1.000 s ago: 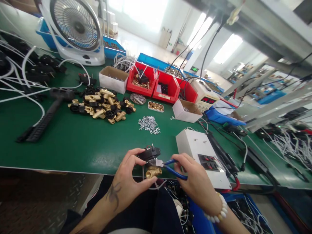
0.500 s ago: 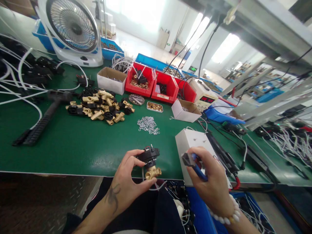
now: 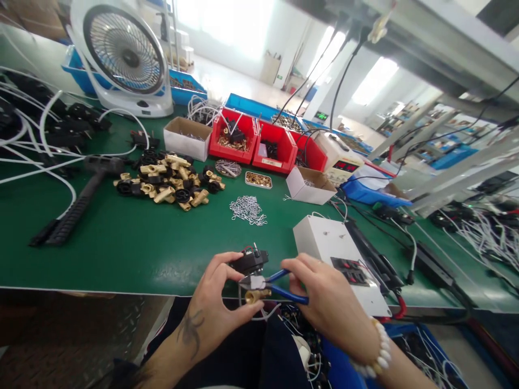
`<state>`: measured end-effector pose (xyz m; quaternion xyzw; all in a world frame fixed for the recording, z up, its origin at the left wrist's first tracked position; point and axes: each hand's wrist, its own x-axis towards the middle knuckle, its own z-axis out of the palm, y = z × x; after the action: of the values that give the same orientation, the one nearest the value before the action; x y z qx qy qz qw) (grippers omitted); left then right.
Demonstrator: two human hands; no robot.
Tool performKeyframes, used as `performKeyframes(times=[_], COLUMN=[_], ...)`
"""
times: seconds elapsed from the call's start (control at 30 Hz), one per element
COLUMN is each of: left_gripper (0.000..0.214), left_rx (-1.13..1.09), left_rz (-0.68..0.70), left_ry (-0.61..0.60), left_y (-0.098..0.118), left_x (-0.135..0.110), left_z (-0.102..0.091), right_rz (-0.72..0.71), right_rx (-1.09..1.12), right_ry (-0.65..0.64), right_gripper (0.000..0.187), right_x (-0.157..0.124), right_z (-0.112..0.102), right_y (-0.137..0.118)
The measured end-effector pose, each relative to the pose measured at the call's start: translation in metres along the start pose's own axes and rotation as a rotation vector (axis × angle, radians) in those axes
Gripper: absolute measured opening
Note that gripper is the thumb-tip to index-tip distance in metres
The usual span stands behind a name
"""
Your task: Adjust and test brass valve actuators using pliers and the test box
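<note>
Near the table's front edge, my left hand (image 3: 221,302) grips a brass valve (image 3: 255,295) with a black actuator housing (image 3: 250,260) on top, thumb under the brass and fingers at the housing. My right hand (image 3: 324,297) is closed on the blue handles of a pair of pliers (image 3: 279,286). The pliers' jaws lie across the neck between housing and brass body, close to my left fingertips; whether they bite on anything cannot be made out. A pale cable hangs below the valve. Beyond lies a pile of wire clips (image 3: 248,209) on the green table (image 3: 194,237).
Brass valve bodies (image 3: 170,181) are heaped at left, beside a black hammer (image 3: 83,200). Red bins (image 3: 273,146), a white carton (image 3: 187,139) and a fan (image 3: 125,59) stand behind. At right sits a white switch box (image 3: 324,237) with cables near it.
My right hand has swung left and brought the pliers' jaws from above the white box to the valve's neck. My left hand still holds the valve in nearly the same place.
</note>
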<state>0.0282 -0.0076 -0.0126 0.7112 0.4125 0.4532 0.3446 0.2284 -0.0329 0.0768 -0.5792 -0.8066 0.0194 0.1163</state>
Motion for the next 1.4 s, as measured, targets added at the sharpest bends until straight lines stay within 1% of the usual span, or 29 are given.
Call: performKeyframes(times=[0.07,0.1,0.13,0.17,0.23,0.27,0.3,0.4,0.43,0.47,0.5,0.57,0.6,0.63,0.73,0.77,0.8,0.87,0.9,0.93,0.97,1.03,1.07,1.1,1.2,1.23,1.27,1.37,1.4], left_gripper=[0.03,0.03,0.03,0.03,0.03,0.03,0.031,0.032,0.032,0.032,0.033,0.033,0.033,0.033,0.032,0.032,0.032,0.033,0.033,0.033,0.033,0.032,0.032,0.032,0.031,0.031,0.031,0.03,0.03], left_rx=[-0.016,-0.024,-0.026,-0.024,-0.014,-0.011,-0.012,-0.028,-0.031,-0.029,-0.025,-0.017,-0.017,-0.021,-0.039,-0.041,-0.04,-0.037,-0.037,-0.04,-0.045,-0.063,-0.071,-0.076,-0.072,-0.071,-0.072,-0.09,-0.096], left_rz=[-0.013,-0.021,-0.024,-0.024,-0.015,-0.012,-0.009,-0.008,-0.009,-0.007,-0.002,0.003,0.003,0.003,-0.006,-0.006,-0.005,-0.002,-0.003,-0.006,-0.009,-0.015,-0.016,-0.016,-0.017,-0.021,-0.026,-0.044,-0.046], left_ry=[0.01,0.016,0.017,0.018,0.02,0.021,0.021,0.016,0.013,0.015,0.018,0.027,0.028,0.028,0.017,0.016,0.019,0.028,0.031,0.031,0.029,0.024,0.02,0.016,0.024,0.024,0.022,-0.006,-0.009], left_y=[0.0007,0.0011,0.0015,0.0017,0.0016,0.0013,0.0008,-0.0007,-0.0009,-0.0009,-0.0007,-0.0002,0.0,0.0002,0.0001,0.0,0.0001,0.0007,0.0012,0.0017,0.0023,0.0029,0.0029,0.0027,0.0015,0.0011,0.001,0.0014,0.0015], left_x=[0.0006,0.0008,0.001,0.001,0.0008,0.0007,0.0006,0.0006,0.0007,0.0009,0.0011,0.0015,0.0017,0.002,0.0028,0.003,0.0031,0.0032,0.0032,0.0034,0.0036,0.0044,0.0048,0.0051,0.0051,0.005,0.0049,0.005,0.0051], left_z=[-0.0007,-0.0013,-0.002,-0.0025,-0.0031,-0.0031,-0.0028,-0.0017,-0.0014,-0.0012,-0.0011,-0.001,-0.001,-0.0009,-0.0008,-0.001,-0.0013,-0.0022,-0.0028,-0.0034,-0.0039,-0.0047,-0.0048,-0.0048,-0.0044,-0.0042,-0.0042,-0.0043,-0.0043], right_rz=[0.059,0.076,0.075,0.063,0.026,0.015,0.017,0.063,0.066,0.056,0.036,-0.012,-0.023,-0.016,0.047,0.047,0.031,-0.026,-0.046,-0.049,-0.036,0.001,0.006,0.001,-0.054,-0.059,-0.047,0.019,0.023], right_rx=[0.101,0.107,0.077,0.02,-0.095,-0.116,-0.103,0.002,0.003,-0.024,-0.073,-0.165,-0.172,-0.147,-0.028,-0.031,-0.064,-0.168,-0.199,-0.198,-0.166,-0.089,-0.08,-0.1,-0.231,-0.235,-0.202,-0.065,-0.066], right_ry=[0.143,0.19,0.182,0.125,-0.044,-0.087,-0.069,0.209,0.253,0.237,0.168,-0.014,-0.053,-0.029,0.209,0.223,0.182,0.013,-0.043,-0.041,0.014,0.176,0.212,0.196,-0.022,-0.053,-0.027,0.189,0.207], right_gripper=[0.018,0.017,0.017,0.018,0.021,0.021,0.021,0.017,0.016,0.016,0.017,0.021,0.022,0.022,0.018,0.017,0.017,0.02,0.022,0.022,0.021,0.018,0.017,0.018,0.024,0.025,0.025,0.019,0.018], right_x=[0.0004,0.0005,0.0005,0.0006,0.0007,0.0009,0.001,0.0007,0.0004,0.0001,0.0,0.0003,0.0007,0.0012,0.0025,0.0026,0.0026,0.0025,0.0026,0.0027,0.0029,0.0035,0.0039,0.0043,0.0057,0.0062,0.0067,0.0072,0.0072], right_z=[-0.0029,-0.0037,-0.0038,-0.0033,-0.003,-0.0039,-0.0057,-0.0108,-0.0108,-0.0098,-0.0082,-0.0059,-0.0061,-0.0072,-0.0106,-0.0101,-0.0086,-0.0046,-0.0034,-0.0032,-0.0038,-0.0059,-0.0063,-0.006,-0.0037,-0.0038,-0.0047,-0.008,-0.0081], right_y=[0.0003,0.001,0.002,0.0033,0.0055,0.0061,0.0062,0.0046,0.0041,0.0039,0.0039,0.0046,0.0048,0.005,0.0046,0.0045,0.0046,0.0053,0.0056,0.0058,0.0057,0.005,0.0045,0.0042,0.0039,0.004,0.004,0.004,0.0041])
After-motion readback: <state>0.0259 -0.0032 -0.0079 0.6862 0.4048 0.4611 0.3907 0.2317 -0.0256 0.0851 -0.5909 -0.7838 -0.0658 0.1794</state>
